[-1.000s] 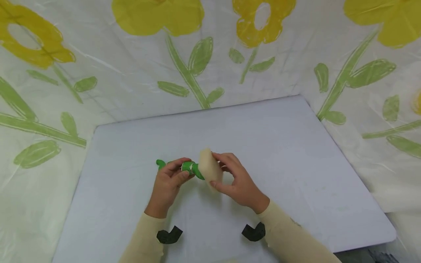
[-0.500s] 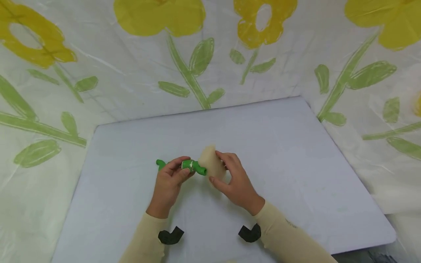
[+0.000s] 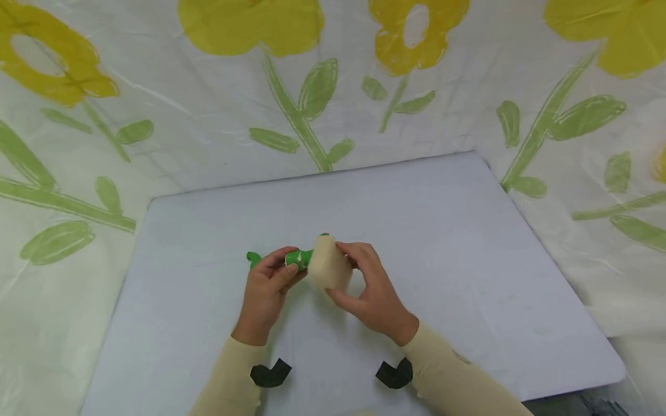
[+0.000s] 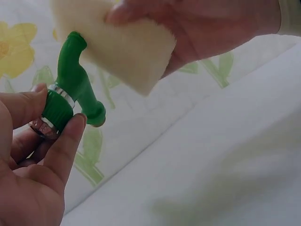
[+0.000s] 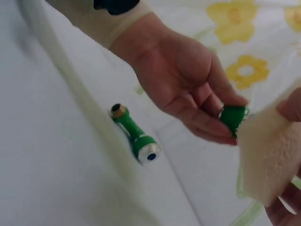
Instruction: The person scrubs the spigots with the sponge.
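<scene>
My left hand (image 3: 264, 297) grips a green, forked, tap-like fitting (image 4: 73, 77) by its ribbed collar, between thumb and fingers. Silver bands ring the collar, and two short arms spread from it. In my right hand (image 3: 377, 294) is a cream sponge block (image 3: 328, 268), pinched between thumb and fingertips. In the head view the sponge covers most of the fitting's forked end; a bit of green shows above its top edge. The left wrist view has the sponge right at the tip of the upper arm.
Beyond my left hand, a second green piece (image 5: 134, 132) with a brass-coloured end and a silver end lies on the white table (image 3: 442, 231). A plastic sheet (image 3: 208, 115) painted with yellow flowers hangs behind the table.
The sponge swung away from the fitting, baring its forked end, then came back over it. The fitting has turned in my left hand, so one green arm now points up behind the sponge.
</scene>
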Action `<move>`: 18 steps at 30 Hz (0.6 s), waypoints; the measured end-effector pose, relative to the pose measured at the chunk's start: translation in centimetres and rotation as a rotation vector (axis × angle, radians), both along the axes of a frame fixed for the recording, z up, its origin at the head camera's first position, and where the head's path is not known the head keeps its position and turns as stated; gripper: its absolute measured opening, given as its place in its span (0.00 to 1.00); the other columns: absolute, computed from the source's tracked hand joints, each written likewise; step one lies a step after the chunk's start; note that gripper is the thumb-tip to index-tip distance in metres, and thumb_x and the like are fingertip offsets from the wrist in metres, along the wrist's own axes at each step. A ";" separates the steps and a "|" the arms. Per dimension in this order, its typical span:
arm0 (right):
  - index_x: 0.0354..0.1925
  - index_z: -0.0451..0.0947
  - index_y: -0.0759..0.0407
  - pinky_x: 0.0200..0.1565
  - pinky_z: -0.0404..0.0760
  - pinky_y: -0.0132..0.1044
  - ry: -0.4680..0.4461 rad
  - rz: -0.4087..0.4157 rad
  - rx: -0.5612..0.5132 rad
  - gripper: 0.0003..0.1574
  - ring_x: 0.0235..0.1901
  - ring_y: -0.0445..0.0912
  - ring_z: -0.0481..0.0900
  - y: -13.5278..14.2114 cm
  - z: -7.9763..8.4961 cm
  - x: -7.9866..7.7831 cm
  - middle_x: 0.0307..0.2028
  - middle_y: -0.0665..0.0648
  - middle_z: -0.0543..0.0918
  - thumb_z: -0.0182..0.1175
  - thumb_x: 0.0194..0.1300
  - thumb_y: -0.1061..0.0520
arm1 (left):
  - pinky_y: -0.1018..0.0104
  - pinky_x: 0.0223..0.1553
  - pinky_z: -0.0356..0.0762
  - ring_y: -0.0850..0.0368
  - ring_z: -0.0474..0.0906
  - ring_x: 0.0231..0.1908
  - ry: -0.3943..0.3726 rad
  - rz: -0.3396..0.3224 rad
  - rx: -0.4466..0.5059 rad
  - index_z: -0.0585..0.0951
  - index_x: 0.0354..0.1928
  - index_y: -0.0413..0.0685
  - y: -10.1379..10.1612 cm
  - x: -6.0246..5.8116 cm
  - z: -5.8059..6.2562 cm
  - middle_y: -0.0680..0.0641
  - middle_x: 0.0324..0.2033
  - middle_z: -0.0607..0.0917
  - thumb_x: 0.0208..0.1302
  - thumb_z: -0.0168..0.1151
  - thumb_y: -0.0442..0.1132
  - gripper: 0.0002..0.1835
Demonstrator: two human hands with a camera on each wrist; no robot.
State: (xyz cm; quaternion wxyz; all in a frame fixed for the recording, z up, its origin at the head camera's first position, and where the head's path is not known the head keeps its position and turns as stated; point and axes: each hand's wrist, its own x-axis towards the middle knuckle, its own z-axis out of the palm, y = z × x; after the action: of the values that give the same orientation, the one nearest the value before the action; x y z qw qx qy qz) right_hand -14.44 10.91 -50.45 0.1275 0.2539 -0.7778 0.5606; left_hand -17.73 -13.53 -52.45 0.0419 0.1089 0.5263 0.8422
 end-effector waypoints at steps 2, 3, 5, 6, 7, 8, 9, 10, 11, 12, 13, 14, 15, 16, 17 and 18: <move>0.80 0.67 0.56 0.58 0.82 0.53 -0.040 -0.048 -0.022 0.49 0.60 0.52 0.73 -0.1 -0.3 -0.4 0.65 0.56 0.73 0.76 0.66 0.64 | 0.54 0.55 0.87 0.54 0.89 0.49 0.015 -0.033 0.027 0.85 0.60 0.37 0.0 0.1 0.0 0.43 0.51 0.88 0.77 0.63 0.22 0.15; 0.80 0.67 0.55 0.58 0.82 0.54 -0.073 -0.068 -0.038 0.49 0.60 0.52 0.74 -0.1 -0.4 -0.6 0.65 0.56 0.73 0.76 0.66 0.64 | 0.53 0.56 0.86 0.54 0.89 0.49 0.023 -0.048 0.034 0.86 0.60 0.39 0.0 0.1 0.0 0.44 0.51 0.88 0.76 0.63 0.22 0.15; 0.80 0.67 0.54 0.58 0.82 0.55 -0.145 -0.099 -0.072 0.48 0.59 0.53 0.75 0.0 -0.7 -1.1 0.65 0.56 0.73 0.75 0.68 0.63 | 0.53 0.56 0.86 0.56 0.88 0.49 0.038 -0.073 0.038 0.86 0.59 0.41 -0.1 0.2 0.1 0.45 0.51 0.88 0.76 0.64 0.23 0.15; 0.80 0.67 0.55 0.58 0.82 0.56 -0.175 -0.110 -0.084 0.48 0.58 0.53 0.75 0.0 -0.7 -1.3 0.64 0.56 0.73 0.74 0.68 0.63 | 0.53 0.56 0.86 0.56 0.88 0.49 0.044 -0.080 0.035 0.86 0.59 0.42 -0.1 0.2 0.1 0.45 0.51 0.88 0.76 0.64 0.23 0.16; 0.80 0.67 0.55 0.58 0.82 0.56 -0.199 -0.120 -0.093 0.47 0.58 0.54 0.76 0.0 -0.8 -1.4 0.64 0.57 0.73 0.74 0.69 0.62 | 0.53 0.56 0.86 0.57 0.88 0.50 0.053 -0.084 0.029 0.86 0.60 0.41 -0.1 0.2 0.1 0.45 0.51 0.88 0.75 0.65 0.23 0.16; 0.80 0.67 0.56 0.59 0.82 0.56 -0.222 -0.124 -0.101 0.46 0.58 0.55 0.76 0.1 -0.9 -1.6 0.64 0.57 0.73 0.74 0.69 0.61 | 0.53 0.56 0.86 0.57 0.87 0.50 0.058 -0.084 0.024 0.85 0.60 0.41 -0.2 0.3 0.1 0.45 0.51 0.88 0.75 0.65 0.22 0.16; 0.80 0.66 0.57 0.59 0.82 0.56 -0.240 -0.126 -0.106 0.46 0.58 0.55 0.76 0.0 -0.9 -1.7 0.64 0.58 0.73 0.74 0.70 0.60 | 0.53 0.56 0.86 0.57 0.87 0.50 0.063 -0.083 0.023 0.85 0.60 0.40 -0.2 0.3 0.1 0.45 0.51 0.88 0.75 0.65 0.22 0.16; 0.80 0.66 0.57 0.59 0.82 0.55 -0.257 -0.122 -0.114 0.46 0.58 0.55 0.76 0.0 -0.9 -1.7 0.64 0.58 0.73 0.73 0.71 0.59 | 0.53 0.56 0.86 0.57 0.87 0.50 0.066 -0.082 0.024 0.85 0.60 0.39 -0.2 0.3 0.1 0.45 0.52 0.88 0.75 0.64 0.22 0.16; 0.80 0.65 0.57 0.60 0.82 0.54 -0.272 -0.111 -0.125 0.46 0.59 0.56 0.76 0.0 -0.9 -1.7 0.64 0.58 0.72 0.73 0.71 0.58 | 0.53 0.56 0.86 0.57 0.87 0.50 0.067 -0.080 0.026 0.84 0.61 0.38 -0.3 0.3 0.1 0.45 0.52 0.88 0.75 0.64 0.22 0.16; 0.81 0.65 0.56 0.61 0.82 0.53 -0.287 -0.096 -0.139 0.45 0.59 0.56 0.76 0.0 -0.9 -1.6 0.65 0.58 0.72 0.73 0.72 0.58 | 0.53 0.56 0.86 0.57 0.87 0.50 0.068 -0.077 0.029 0.84 0.61 0.37 -0.3 0.3 0.1 0.44 0.52 0.88 0.75 0.64 0.22 0.16; 0.81 0.65 0.56 0.61 0.82 0.52 -0.300 -0.077 -0.157 0.45 0.59 0.56 0.76 0.0 -0.9 -1.5 0.65 0.58 0.72 0.72 0.73 0.58 | 0.53 0.56 0.86 0.56 0.88 0.50 0.066 -0.072 0.032 0.84 0.61 0.37 -0.3 0.3 0.0 0.44 0.52 0.88 0.76 0.64 0.22 0.16; 0.80 0.65 0.55 0.61 0.83 0.51 -0.309 -0.051 -0.181 0.44 0.59 0.56 0.76 0.0 -0.9 -1.4 0.65 0.57 0.72 0.72 0.73 0.59 | 0.52 0.56 0.86 0.56 0.88 0.50 0.062 -0.066 0.036 0.84 0.62 0.37 -0.3 0.3 0.0 0.44 0.52 0.88 0.76 0.64 0.22 0.16; 0.80 0.66 0.55 0.62 0.83 0.50 -0.311 -0.018 -0.204 0.44 0.59 0.56 0.76 0.0 -0.8 -1.3 0.66 0.58 0.73 0.72 0.73 0.60 | 0.52 0.57 0.86 0.56 0.88 0.50 0.058 -0.056 0.035 0.84 0.62 0.38 -0.3 0.2 -0.1 0.44 0.52 0.88 0.76 0.64 0.22 0.17; 0.80 0.66 0.55 0.62 0.82 0.50 -0.309 0.024 -0.226 0.44 0.60 0.57 0.76 0.1 -0.7 -1.1 0.67 0.58 0.73 0.72 0.73 0.62 | 0.52 0.57 0.86 0.55 0.88 0.50 0.052 -0.046 0.032 0.84 0.62 0.38 -0.3 0.2 -0.1 0.44 0.52 0.88 0.76 0.64 0.23 0.16; 0.80 0.67 0.56 0.62 0.82 0.50 -0.300 0.068 -0.241 0.43 0.60 0.58 0.76 0.0 -0.6 -0.9 0.67 0.58 0.73 0.71 0.72 0.64 | 0.52 0.57 0.86 0.55 0.88 0.50 0.044 -0.035 0.033 0.84 0.62 0.39 -0.3 0.2 -0.2 0.44 0.52 0.87 0.76 0.64 0.23 0.16; 0.79 0.67 0.56 0.62 0.82 0.50 -0.287 0.106 -0.248 0.44 0.61 0.59 0.75 0.0 -0.4 -0.7 0.67 0.58 0.73 0.71 0.72 0.65 | 0.52 0.57 0.86 0.55 0.88 0.50 0.035 -0.025 0.037 0.84 0.61 0.40 -0.3 0.1 -0.3 0.45 0.52 0.87 0.77 0.63 0.23 0.16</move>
State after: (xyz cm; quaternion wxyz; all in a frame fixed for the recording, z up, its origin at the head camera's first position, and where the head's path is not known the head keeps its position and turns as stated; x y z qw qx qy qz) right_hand -15.15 10.86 -50.90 0.0161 0.1944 -0.6986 0.6884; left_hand -17.61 -13.79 -52.71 0.0413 0.1312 0.5099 0.8492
